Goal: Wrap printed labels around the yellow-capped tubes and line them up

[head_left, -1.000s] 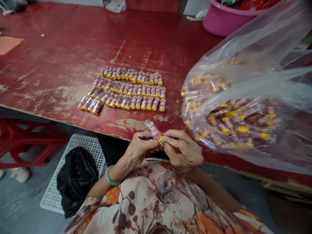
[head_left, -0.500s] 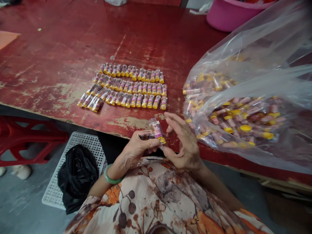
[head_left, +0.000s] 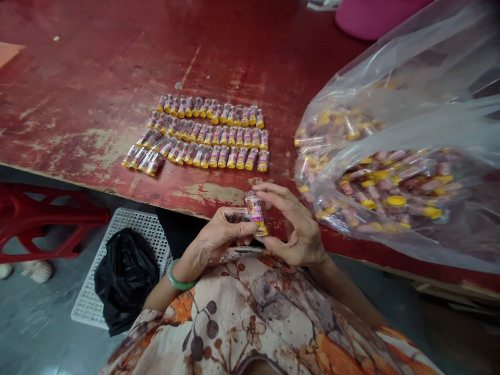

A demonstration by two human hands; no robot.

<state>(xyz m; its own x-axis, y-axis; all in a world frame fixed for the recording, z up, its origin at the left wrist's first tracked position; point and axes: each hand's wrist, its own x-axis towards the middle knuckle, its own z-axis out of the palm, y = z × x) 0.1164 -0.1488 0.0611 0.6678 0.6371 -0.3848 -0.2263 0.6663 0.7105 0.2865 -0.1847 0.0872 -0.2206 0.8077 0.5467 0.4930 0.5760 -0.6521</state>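
Observation:
In front of my chest, my left hand (head_left: pixel 224 232) is closed, its thumb pressing on the lower part of a small clear tube (head_left: pixel 255 212) with a purple and yellow printed label. Behind that thumb, the same fingers also grip dark printed labels (head_left: pixel 236 214). My right hand (head_left: pixel 292 224) takes the tube from its other side, fingertips at the top and thumb by the yellow lower end. On the table past my hands lie rows of similar yellow-capped tubes (head_left: pixel 207 135), side by side.
A big clear plastic bag (head_left: pixel 336 177) full of yellow-capped tubes lies on the red table (head_left: pixel 97 67) at the right. Behind it stands a pink tub (head_left: pixel 363 18). Left below are a red stool (head_left: pixel 50 219), a white perforated crate (head_left: pixel 88 297) and a black bag (head_left: pixel 127 281).
My right fingers have closed in from an open spread onto the top of the tube. The label's loose upper part now lies around the tube. The view has shifted slightly.

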